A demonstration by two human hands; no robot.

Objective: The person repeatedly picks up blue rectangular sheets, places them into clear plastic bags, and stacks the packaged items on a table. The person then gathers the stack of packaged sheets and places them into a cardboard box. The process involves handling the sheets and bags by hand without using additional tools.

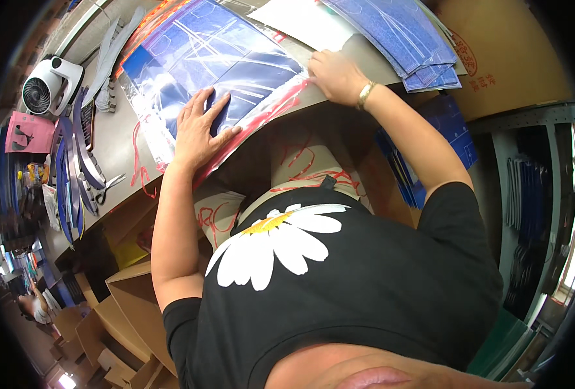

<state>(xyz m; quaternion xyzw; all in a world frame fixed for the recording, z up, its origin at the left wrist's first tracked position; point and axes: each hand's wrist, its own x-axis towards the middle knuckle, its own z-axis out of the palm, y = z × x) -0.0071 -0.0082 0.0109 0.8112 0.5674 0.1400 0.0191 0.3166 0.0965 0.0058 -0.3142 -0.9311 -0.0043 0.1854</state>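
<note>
A clear plastic bag [259, 117] with a red strip along its near edge lies on the table in front of me. Inside or under its shiny film is a flat blue sheet or folder with white lines [235, 55]; which one I cannot tell. My left hand [200, 129] rests on the bag with fingers spread, pressing near its front edge. At the bag's right corner, the fingers of my right hand [339, 76] are curled together and pinch the edge. A gold bracelet [365, 95] circles that wrist.
Blue printed sheets [407, 45] are stacked at the back right beside a cardboard box [514, 58]. On the left are a white fan [44, 87], scissors [110, 188], a pink box [29, 133] and bundled straps [73, 168]. Open cartons [135, 305] stand lower left; a person works farther off.
</note>
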